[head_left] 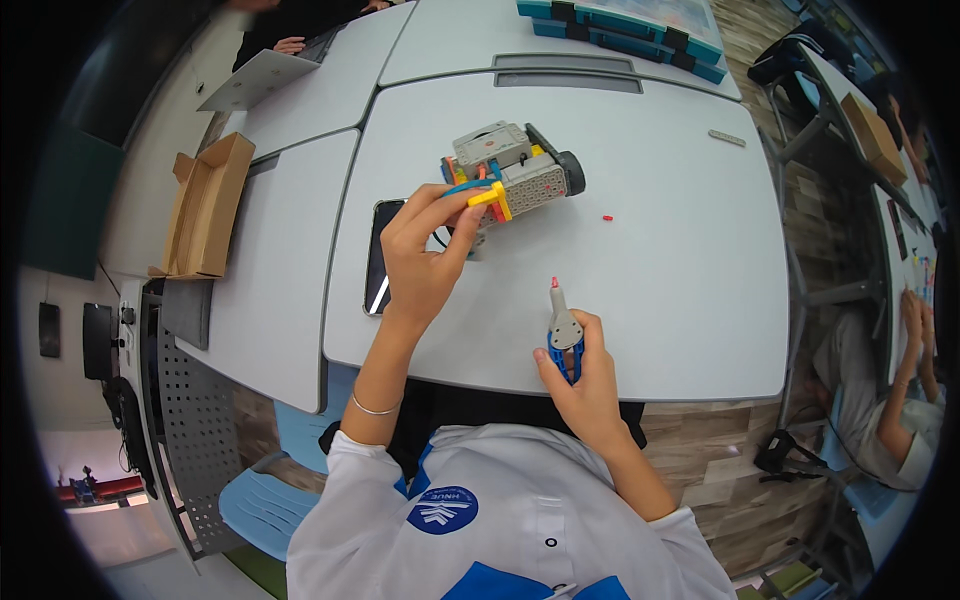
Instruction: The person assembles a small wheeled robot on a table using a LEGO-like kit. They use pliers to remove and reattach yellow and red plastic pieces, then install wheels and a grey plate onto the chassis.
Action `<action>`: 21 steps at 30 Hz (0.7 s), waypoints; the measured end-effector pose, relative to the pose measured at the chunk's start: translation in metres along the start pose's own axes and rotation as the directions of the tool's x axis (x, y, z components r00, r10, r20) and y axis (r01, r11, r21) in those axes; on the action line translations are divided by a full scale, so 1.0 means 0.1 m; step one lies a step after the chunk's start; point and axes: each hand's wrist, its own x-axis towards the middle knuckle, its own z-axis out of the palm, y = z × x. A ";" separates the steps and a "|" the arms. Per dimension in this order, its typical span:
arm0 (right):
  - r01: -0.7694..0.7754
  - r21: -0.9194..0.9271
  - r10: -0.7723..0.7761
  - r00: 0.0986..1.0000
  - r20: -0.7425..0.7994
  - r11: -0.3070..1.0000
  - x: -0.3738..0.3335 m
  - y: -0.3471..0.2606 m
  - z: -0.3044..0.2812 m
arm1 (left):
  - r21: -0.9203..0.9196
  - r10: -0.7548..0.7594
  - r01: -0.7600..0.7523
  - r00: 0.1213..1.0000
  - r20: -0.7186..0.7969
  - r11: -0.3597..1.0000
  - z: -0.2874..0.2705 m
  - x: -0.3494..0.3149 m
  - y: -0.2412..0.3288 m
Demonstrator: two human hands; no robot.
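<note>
While the left hand (425, 240) pinches a yellow plastic piece (492, 198) on the grey block-built wheeled vehicle (512, 170) standing mid pale grey surface (660, 290), the right hand (585, 385) grips a grey-and-blue red-tipped tool (562, 325) upright, near the surface's front edge.

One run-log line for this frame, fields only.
left hand: pinching yellow piece on block-built vehicle | right hand: gripping blue-and-grey tool, tip up | phone: beside left hand
</note>
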 end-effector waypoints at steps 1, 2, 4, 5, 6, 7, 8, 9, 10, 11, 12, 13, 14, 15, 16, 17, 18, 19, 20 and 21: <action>-0.008 0.001 0.008 1.000 -0.027 1.000 -0.01 -0.02 -0.03 | 0.002 0.002 -0.002 1.000 0.009 1.000 0.01 -0.02 0.01; 0.010 0.001 -0.010 1.000 -0.012 1.000 0.02 -0.05 -0.06 | 0.005 0.004 -0.004 1.000 0.018 1.000 0.02 -0.06 0.01; 0.048 0.012 -0.048 0.999 0.000 0.999 0.12 -0.10 -0.10 | 0.005 0.001 -0.001 1.000 0.023 1.000 0.03 -0.08 0.01; 0.057 0.019 -0.057 0.998 -0.002 0.998 0.15 -0.10 -0.09 | 0.005 -0.011 0.011 1.000 0.009 1.000 0.03 -0.09 0.01; 0.068 0.015 -0.068 0.998 0.004 0.998 0.18 -0.10 -0.08 | 0.003 -0.027 0.028 0.999 -0.016 1.000 0.03 -0.10 0.01; 0.079 0.011 -0.079 0.997 0.012 0.997 0.20 -0.10 -0.08 | -0.018 -0.031 0.030 0.999 -0.017 0.999 0.04 -0.09 0.01; 0.059 0.018 -0.060 0.998 0.012 0.998 0.19 -0.11 -0.09 | -0.038 -0.034 0.033 0.999 -0.019 0.999 0.06 -0.08 0.02; 0.040 0.027 -0.041 0.999 0.015 0.999 0.19 -0.12 -0.08 | -0.053 -0.038 0.037 0.999 -0.021 0.998 0.05 -0.07 0.02; 0.021 0.037 -0.022 1.000 0.018 0.999 0.19 -0.13 -0.08 | -0.045 -0.037 0.037 0.999 -0.011 0.998 0.05 -0.07 0.03; 0.017 0.002 -0.017 1.000 -0.002 1.000 0.21 -0.13 -0.09 | -0.037 -0.037 0.037 0.999 0.000 0.999 0.05 -0.08 0.05; 0.011 -0.034 -0.011 1.000 -0.026 0.999 0.23 -0.12 -0.13 | -0.032 -0.036 0.036 0.999 0.012 0.999 0.05 -0.09 0.06; 0.003 -0.071 -0.007 0.999 -0.050 0.997 0.26 -0.11 -0.18 | -0.017 -0.029 0.030 0.999 0.023 0.999 0.04 -0.10 0.07; 0.006 -0.182 -0.015 0.999 -0.048 0.983 0.32 -0.10 -0.28 | -0.002 -0.022 0.022 0.999 0.036 1.000 0.02 -0.11 0.07; 0.005 -0.298 -0.021 0.999 -0.051 0.955 0.39 -0.09 -0.43 | 0.004 -0.015 0.015 0.999 0.048 1.000 0.01 -0.14 0.08; 0.000 -0.408 -0.024 0.998 -0.053 0.913 0.46 -0.09 -0.58 | 0.010 0.005 -0.006 0.997 0.079 1.000 0.02 -0.17 0.08; 0.014 -0.510 -0.047 0.997 -0.053 0.860 0.53 -0.05 -0.71 | 0.015 0.026 -0.028 0.994 0.109 0.999 0.04 -0.21 0.07; 0.026 -0.606 -0.075 0.996 -0.056 0.795 0.61 0.01 -0.85 | 0.017 0.055 -0.058 0.989 0.139 0.998 0.07 -0.24 0.05; 0.038 -0.692 -0.101 0.994 -0.051 0.721 0.68 0.02 -0.92 | 0.009 0.063 -0.065 0.988 0.143 0.998 0.10 -0.27 0.03; 0.006 -0.730 -0.057 0.997 -0.045 0.683 0.73 -0.02 -0.95 | 0.001 0.070 -0.071 0.987 0.145 0.997 0.13 -0.31 0.02; -0.020 -0.767 -0.014 0.999 -0.038 0.642 0.77 -0.11 -0.96 | -0.003 0.075 -0.075 0.987 0.144 0.997 0.14 -0.34 0.00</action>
